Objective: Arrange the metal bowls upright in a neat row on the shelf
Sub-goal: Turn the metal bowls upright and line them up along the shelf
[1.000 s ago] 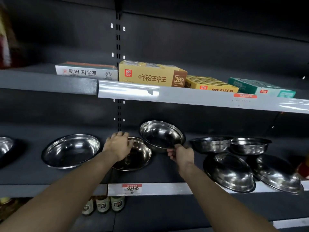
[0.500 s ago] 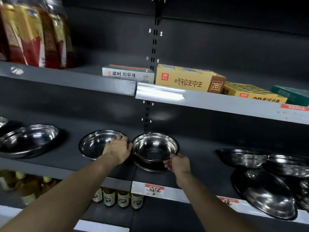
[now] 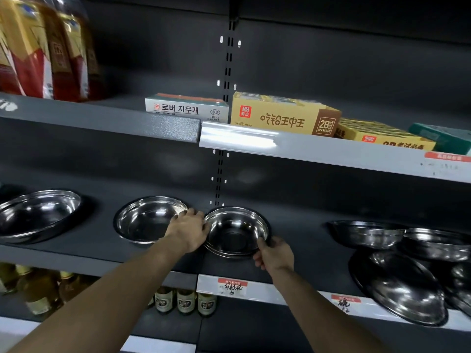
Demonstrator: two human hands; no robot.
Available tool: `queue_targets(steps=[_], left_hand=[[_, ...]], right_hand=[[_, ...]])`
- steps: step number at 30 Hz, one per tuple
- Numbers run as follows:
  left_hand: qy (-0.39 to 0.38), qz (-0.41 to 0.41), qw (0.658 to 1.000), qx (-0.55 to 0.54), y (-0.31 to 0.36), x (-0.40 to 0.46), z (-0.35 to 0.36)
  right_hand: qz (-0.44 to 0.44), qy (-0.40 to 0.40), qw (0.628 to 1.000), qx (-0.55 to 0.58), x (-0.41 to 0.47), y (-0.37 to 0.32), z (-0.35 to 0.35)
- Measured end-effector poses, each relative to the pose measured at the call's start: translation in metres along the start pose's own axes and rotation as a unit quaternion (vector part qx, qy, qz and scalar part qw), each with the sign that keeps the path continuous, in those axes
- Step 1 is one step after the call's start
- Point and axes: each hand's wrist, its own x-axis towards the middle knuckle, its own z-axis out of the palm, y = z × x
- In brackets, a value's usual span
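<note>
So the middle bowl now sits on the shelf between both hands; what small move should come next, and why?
Probably let go of the middle bowl and reach the right hand toward the tilted bowl at the shelf front: the middle one already sits upright beside its left neighbour, which the left hand touches.

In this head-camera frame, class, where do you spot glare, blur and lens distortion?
Head view: glare streaks the upper shelf's price rail and glints in the steel bowls, such as the one between the hands; the packets at top left are blurred; shelf edges bow and tilt from the wide lens; the back panel is dim.
</note>
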Motion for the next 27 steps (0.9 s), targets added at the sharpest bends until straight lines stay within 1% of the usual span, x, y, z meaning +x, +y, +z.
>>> queue_targets(steps=[2,6,9,12,15,21,25,27], left_hand=[[-0.005,0.007,1.000,0.000,0.006,0.001,0.001],[-0.012,0.028,1.000,0.007,0.024,0.007,0.004],[-0.019,0.052,0.998,0.004,0.046,0.014,0.007],[-0.025,0.080,0.996,0.001,0.077,0.022,0.011],[-0.026,0.120,0.992,0.014,0.111,0.027,0.014],[-0.043,0.160,0.986,0.007,0.170,0.036,0.025],[-0.051,0.181,0.982,0.004,0.203,0.041,0.032],[-0.054,0.188,0.981,0.005,0.216,0.043,0.035]], right_hand=[[-0.005,0.001,1.000,-0.027,0.001,0.000,-0.006],[0.024,0.021,0.999,0.011,0.008,-0.001,-0.023],[0.059,0.066,0.995,0.044,0.017,-0.002,-0.050],[0.092,0.130,0.983,0.091,0.029,0.001,-0.085],[0.101,0.186,0.971,0.114,0.039,0.002,-0.119],[0.107,0.248,0.957,0.108,0.055,0.001,-0.170],[0.111,0.283,0.949,0.078,0.063,0.005,-0.192],[0.116,0.306,0.941,0.085,0.068,0.006,-0.201]])
